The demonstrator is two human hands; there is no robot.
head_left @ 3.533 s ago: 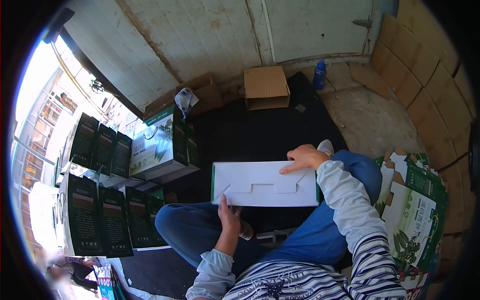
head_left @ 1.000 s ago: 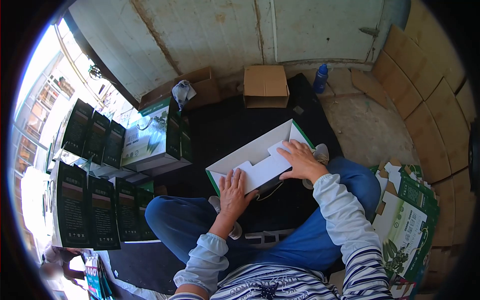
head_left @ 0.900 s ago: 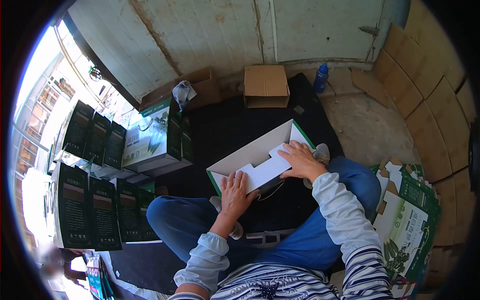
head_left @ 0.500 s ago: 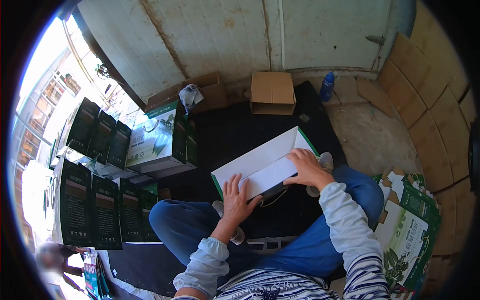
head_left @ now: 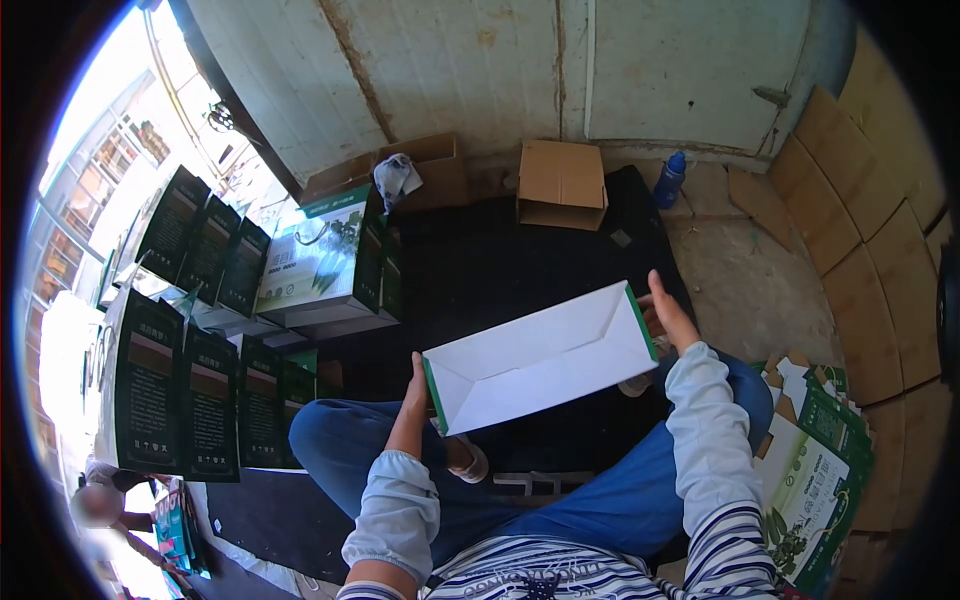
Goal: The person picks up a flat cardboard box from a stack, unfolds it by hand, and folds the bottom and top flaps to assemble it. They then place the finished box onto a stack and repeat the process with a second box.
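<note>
Between my hands is a cardboard gift box (head_left: 540, 358), its white folded bottom turned up toward me and green edges showing at both ends. My left hand (head_left: 416, 388) grips the left end, thumb up along the edge, the other fingers mostly hidden beneath. At the right end my right hand (head_left: 672, 318) holds the box, thumb raised and fingers partly hidden behind the side. The box is above the black mat, in front of my crossed legs, with its right end a little higher in view.
Rows of upright dark-green boxes (head_left: 150, 385) stand at the left, near a larger printed box (head_left: 315, 250). Flattened green cartons (head_left: 810, 470) lie at the right. Farther back are a brown carton (head_left: 562, 180), a blue bottle (head_left: 670, 180) and stacked brown cartons (head_left: 850, 230). Another person (head_left: 105, 505) is at lower left.
My hands have moved from the white flaps on top out to the two ends of the box. The flaps now lie folded across the bottom, which faces me more fully.
</note>
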